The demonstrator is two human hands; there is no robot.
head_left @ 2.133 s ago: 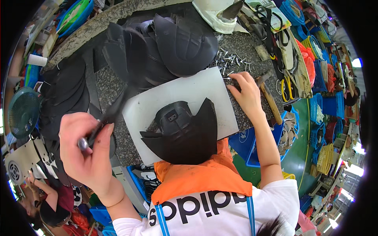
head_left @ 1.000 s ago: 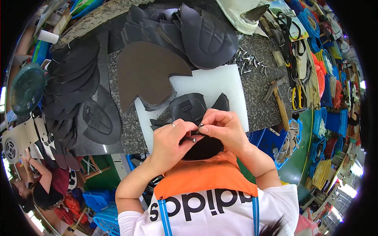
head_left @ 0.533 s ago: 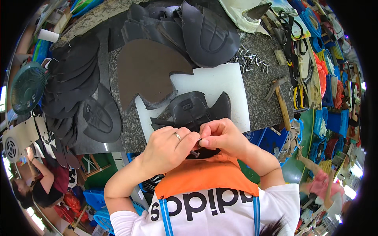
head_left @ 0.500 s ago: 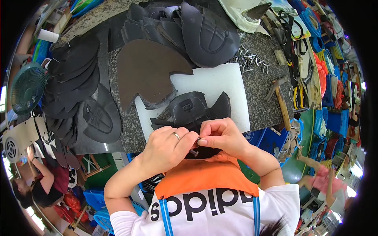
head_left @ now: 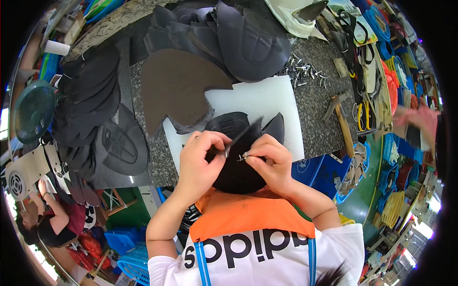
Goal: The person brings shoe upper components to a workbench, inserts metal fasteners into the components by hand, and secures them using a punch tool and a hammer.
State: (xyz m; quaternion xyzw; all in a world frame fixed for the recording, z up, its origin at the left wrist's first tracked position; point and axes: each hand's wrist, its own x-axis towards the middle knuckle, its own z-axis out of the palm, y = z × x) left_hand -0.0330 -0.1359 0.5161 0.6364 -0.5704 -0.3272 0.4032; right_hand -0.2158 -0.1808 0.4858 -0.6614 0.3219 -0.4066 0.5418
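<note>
Head view: left hand (head_left: 205,157) pinches a raised edge of the black moulded sheet piece (head_left: 238,178), over the near edge of the white rectangular pad (head_left: 281,100); right hand (head_left: 272,162) pinches a small silver metal fastener (head_left: 243,157).

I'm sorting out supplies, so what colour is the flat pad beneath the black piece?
The pad is white, showing best in the head view.

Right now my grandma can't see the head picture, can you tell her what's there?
A person's left hand holds a black bent piece while the right hand pinches a tiny metal piece close to it. On a speckled table lie a white pad, dark cut shapes, scattered metal bits and a hammer.
</note>
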